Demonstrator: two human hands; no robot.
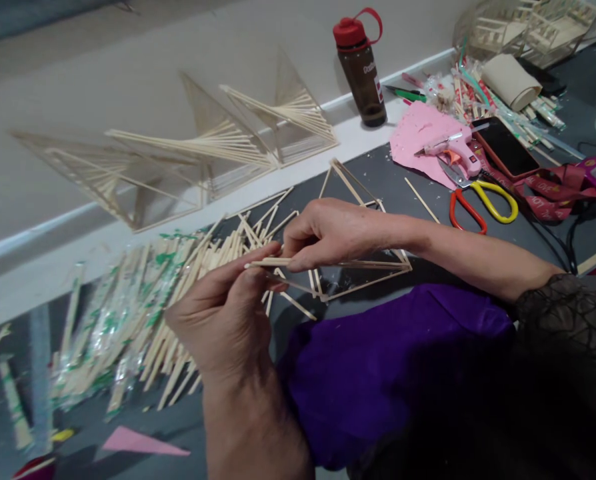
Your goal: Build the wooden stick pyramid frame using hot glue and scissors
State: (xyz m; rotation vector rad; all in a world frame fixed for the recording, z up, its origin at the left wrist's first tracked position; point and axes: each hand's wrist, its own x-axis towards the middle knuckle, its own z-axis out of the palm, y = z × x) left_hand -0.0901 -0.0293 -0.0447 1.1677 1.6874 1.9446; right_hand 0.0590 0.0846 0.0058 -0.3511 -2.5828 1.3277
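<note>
Near the middle of the view, my left hand (228, 313) pinches the end of light wooden chopsticks (273, 262) between thumb and fingers. My right hand (328, 233) is closed on the same chopsticks a little further along, its fingers curled. How many sticks are held I cannot tell. Behind and below my right hand, a triangular frame of thin wooden sticks (365, 283) lies on the dark table, partly hidden by my hand and forearm. Close by on the left spreads a pile of loose chopsticks (178, 340), next to several still in clear and green wrappers (123, 313).
Finished-looking twisted stick structures (248, 147) lean along the wall. A bottle with a red lid (363, 73) stands behind. To the right lie a pink glue gun (458, 150), scissors (493, 200) and a phone (505, 147). Purple cloth (378, 360) covers the near side.
</note>
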